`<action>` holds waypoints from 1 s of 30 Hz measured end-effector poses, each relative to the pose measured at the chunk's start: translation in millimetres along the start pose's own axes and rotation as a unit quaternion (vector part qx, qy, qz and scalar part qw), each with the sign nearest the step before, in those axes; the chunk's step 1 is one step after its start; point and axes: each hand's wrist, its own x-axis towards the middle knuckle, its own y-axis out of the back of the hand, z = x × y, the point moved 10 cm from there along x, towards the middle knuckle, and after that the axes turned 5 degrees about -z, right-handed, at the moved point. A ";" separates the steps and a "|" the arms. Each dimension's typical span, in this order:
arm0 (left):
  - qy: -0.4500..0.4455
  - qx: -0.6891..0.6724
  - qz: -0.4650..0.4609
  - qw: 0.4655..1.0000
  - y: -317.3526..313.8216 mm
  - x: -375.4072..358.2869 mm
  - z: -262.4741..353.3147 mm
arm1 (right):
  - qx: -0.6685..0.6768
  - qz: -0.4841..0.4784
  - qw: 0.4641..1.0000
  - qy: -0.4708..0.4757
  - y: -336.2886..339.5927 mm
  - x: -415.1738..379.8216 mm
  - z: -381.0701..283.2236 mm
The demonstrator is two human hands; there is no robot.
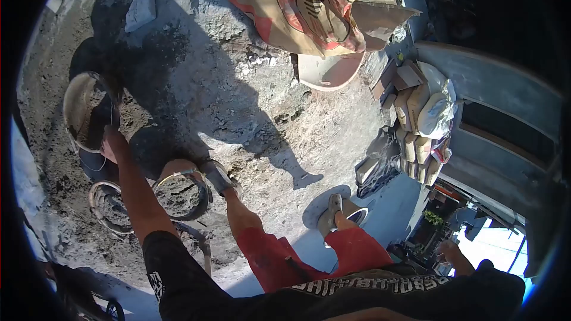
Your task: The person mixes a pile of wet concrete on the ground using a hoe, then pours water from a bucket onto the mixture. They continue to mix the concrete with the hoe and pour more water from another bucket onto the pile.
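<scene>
Head view: left hand point(112, 142) grip closed on tilted pan point(83, 110) rim, pan beyond it.

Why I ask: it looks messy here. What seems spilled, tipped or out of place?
The left hand grips a bucket tilted on its side. A torn cement bag slumps over a pan.

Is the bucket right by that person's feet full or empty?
Filled, close to the rim. The bucket stands upright beside the sandalled foot, and grey gritty mix covers its whole opening; no bottom shows.
</scene>
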 end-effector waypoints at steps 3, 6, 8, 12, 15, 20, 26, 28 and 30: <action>-0.050 0.068 0.070 0.994 42.7 -8.0 -2.4 | 0.028 -0.031 0.999 0.001 2.1 20.5 30.7; 0.044 0.032 0.061 0.997 134.5 -18.4 -31.8 | 0.076 -0.082 0.994 -0.005 -13.3 56.1 71.8; 0.078 -0.009 0.055 0.995 208.4 -36.5 -43.4 | 0.114 -0.126 0.985 -0.006 -29.3 87.9 97.5; -0.011 -0.054 0.055 0.997 371.2 -134.9 29.4 | 0.104 -0.203 0.974 -0.016 -73.2 193.4 108.7; -0.097 -0.197 -0.022 0.975 430.8 -218.8 99.5 | 0.075 -0.260 0.955 0.123 -94.6 287.0 32.5; -0.096 -0.495 -0.225 0.834 582.6 -437.3 326.0 | 0.236 -0.230 0.900 0.286 24.4 294.8 -188.0; -0.242 -0.648 -0.292 0.660 693.7 -547.8 502.6 | 0.211 -0.402 0.668 0.590 147.3 110.8 -418.9; -0.276 -0.665 -0.306 0.623 713.5 -568.1 547.5 | 0.199 -0.430 0.574 0.668 188.1 35.9 -455.6; -0.366 -0.633 -0.377 0.569 734.6 -579.4 594.4 | 0.248 -0.438 0.522 0.689 233.8 -17.4 -463.7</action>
